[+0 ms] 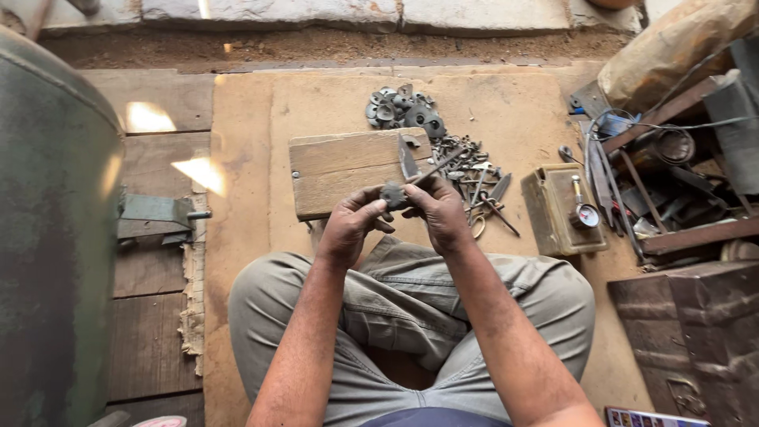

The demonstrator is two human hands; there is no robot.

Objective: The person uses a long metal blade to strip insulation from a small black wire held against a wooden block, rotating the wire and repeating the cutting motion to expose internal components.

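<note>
We pinch a dark disc (393,194) between left hand (350,224) and right hand (439,212); a wooden block (348,166) lies just beyond.

Person seated, viewed from above. Both forearms bare to the elbow; no sleeves, watch, rings or gloves visible on the left hand (348,225) or right hand (443,213). Trousers (411,308) of loose olive-khaki cloth, creased, with seams across the lap. Dark blue-grey shirt hem (431,417) at the bottom edge.
</note>
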